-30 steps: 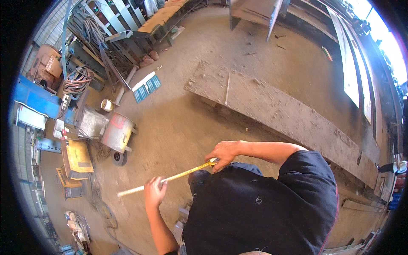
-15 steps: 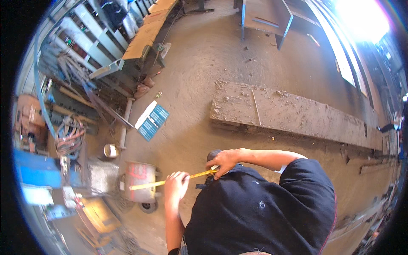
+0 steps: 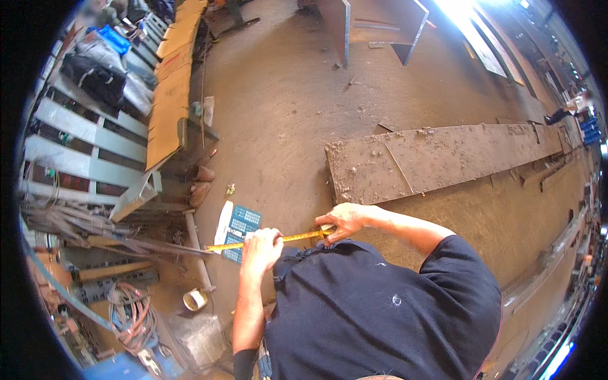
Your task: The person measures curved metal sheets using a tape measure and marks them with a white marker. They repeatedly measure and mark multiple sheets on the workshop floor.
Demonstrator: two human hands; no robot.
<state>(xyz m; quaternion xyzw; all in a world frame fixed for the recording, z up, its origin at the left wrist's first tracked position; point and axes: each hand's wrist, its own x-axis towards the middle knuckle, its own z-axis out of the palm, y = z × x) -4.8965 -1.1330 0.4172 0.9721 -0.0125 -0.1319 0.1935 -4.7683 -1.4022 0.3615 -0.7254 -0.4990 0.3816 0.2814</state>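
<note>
A yellow tape measure (image 3: 303, 236) is drawn out between my two hands in front of my body. My right hand (image 3: 342, 221) is closed around its case end, the case mostly covered by the fingers. With my left hand (image 3: 261, 248) I pinch the blade partway along, and its free end sticks out to the left beyond the fist. That free end lies across the view of a teal and white printed sheet (image 3: 244, 220) on the floor, well below the hands.
A long, dirt-strewn steel beam (image 3: 437, 158) lies ahead to the right. At left are a rack of pale metal bars (image 3: 88, 136), a brown-topped bench (image 3: 172, 82), coiled hoses (image 3: 133, 316) and a small white-rimmed can (image 3: 195, 299). A steel frame (image 3: 380, 25) stands at the far end.
My view has turned to the left. Both hands still hold the stretched tape, and its free end now overlaps the teal sheet rather than the drum-like red and grey thing.
</note>
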